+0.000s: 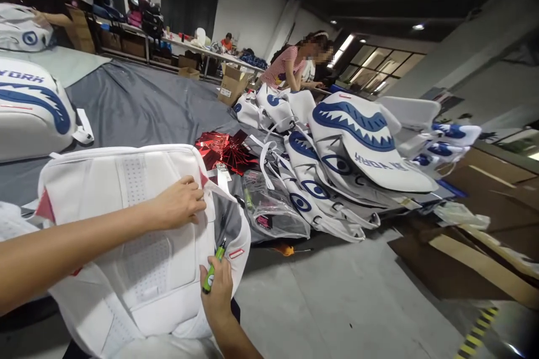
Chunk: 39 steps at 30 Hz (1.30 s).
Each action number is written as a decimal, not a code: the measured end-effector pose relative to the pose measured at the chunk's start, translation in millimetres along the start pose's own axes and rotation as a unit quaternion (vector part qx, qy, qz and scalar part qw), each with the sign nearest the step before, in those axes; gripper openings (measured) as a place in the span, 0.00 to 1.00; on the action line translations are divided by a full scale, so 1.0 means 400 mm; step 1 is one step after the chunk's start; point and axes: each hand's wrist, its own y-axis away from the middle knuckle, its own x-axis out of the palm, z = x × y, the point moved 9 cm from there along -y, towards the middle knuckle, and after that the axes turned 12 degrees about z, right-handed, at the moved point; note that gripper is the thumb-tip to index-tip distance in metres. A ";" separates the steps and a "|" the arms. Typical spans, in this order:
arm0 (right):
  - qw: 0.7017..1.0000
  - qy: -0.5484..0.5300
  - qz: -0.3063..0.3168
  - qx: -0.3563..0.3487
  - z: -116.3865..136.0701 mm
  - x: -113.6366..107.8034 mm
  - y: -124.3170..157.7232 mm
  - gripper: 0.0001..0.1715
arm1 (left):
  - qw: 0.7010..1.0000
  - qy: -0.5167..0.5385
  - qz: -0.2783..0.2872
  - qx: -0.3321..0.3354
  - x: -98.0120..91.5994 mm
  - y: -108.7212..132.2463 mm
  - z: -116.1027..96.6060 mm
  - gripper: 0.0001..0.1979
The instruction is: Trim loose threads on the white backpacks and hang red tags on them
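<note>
A white backpack (96, 182) leans in front of me with its padded, perforated back panel facing up, small red patches showing at its upper corners. My left hand (181, 205) reaches across the panel, its curled fingers gripping the bag near the right edge. My right hand (219, 289) is closed around a green marker (215, 266) whose dark tip points up, close beside the bag's right side. A curved white flap with a red-outlined label (236, 253) lies just right of the marker. The palm side of my left hand is hidden.
Red foil strips (227, 151) and a clear plastic bag (273, 207) lie on the grey-covered table (155, 101). Several white bags with blue shark faces (353, 123) are piled at right; another bag (31, 109) stands left. Other people work behind. Cardboard (484, 263) is on the right.
</note>
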 end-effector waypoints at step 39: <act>0.834 0.217 0.041 -0.505 0.245 0.007 -0.530 0.13 | 0.876 0.115 -0.144 -0.445 0.022 0.270 0.421 0.22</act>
